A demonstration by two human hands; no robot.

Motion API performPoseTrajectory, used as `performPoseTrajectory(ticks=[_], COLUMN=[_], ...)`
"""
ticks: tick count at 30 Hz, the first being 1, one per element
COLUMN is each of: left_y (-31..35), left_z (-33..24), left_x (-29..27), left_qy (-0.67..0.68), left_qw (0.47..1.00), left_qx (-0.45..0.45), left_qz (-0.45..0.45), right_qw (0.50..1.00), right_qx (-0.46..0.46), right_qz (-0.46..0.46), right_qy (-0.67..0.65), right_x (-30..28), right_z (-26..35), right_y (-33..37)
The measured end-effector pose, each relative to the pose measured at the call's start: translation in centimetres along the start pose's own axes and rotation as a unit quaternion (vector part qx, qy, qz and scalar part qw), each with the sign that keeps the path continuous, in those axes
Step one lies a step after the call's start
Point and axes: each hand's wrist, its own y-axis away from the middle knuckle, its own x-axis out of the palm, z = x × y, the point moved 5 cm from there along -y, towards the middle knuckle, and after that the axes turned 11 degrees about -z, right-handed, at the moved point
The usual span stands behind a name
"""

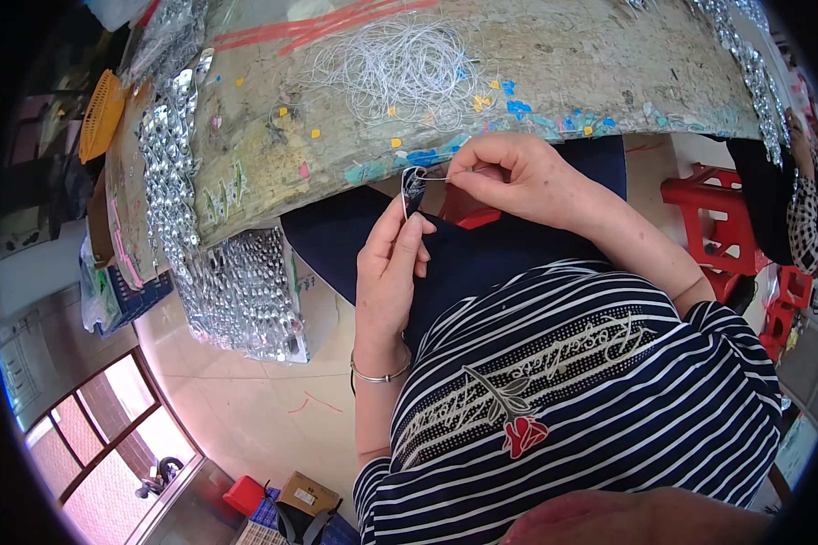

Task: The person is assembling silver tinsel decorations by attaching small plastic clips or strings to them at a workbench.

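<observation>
In front of the table's near edge, my left hand (389,263) pinches a small dark piece with a pale rim (413,189) between thumb and fingers, holding it upright. From the top of that piece a thin pale cord (437,179) runs across to my right hand (523,182). The fingertips of that hand are pressed together on the cord, drawing it nearly straight. What the dark piece is exactly, I cannot make out. Beyond both hands, a loose tangle of thin white cord (400,68) lies on the worn table (573,77).
Strings of shiny silver pieces (168,150) hang over the table's left side, with a silver bundle (245,295) below. Small yellow and blue scraps dot the tabletop. A yellow basket (101,116) is at the far left. Red stools (718,222) and another person's arm (802,150) are at right.
</observation>
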Motion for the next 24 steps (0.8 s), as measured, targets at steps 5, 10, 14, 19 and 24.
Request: performPoseTrajectory(ticks=[5,10,14,19,24], left_y=[0.0,0.5,0.6,0.5,0.8], left_z=[-0.2,-0.6,-0.2,-0.3,-1.1], left_x=[0.3,1.0,0.8,0.8,1.2], left_qy=[-0.037,-0.063,-0.095,-0.158,-0.197], left_qw=[0.999,0.996,0.991,0.972,0.957], left_qx=[0.005,0.024,0.068,0.156,0.194], left_qz=[0.017,0.066,0.066,0.077,0.091], right_qw=[1.0,0.998,0.995,0.997,0.993], right_qx=[-0.02,-0.036,-0.067,-0.046,0.037], right_qz=[-0.002,0.0,-0.002,-0.001,0.016], right_qy=[0.019,0.056,0.076,0.057,-0.113], right_x=[0.1,0.4,0.4,0.3,0.5], right_z=[0.4,0.4,0.6,0.3,-0.6], right_y=[-0.1,0.0,0.2,0.3,-0.2])
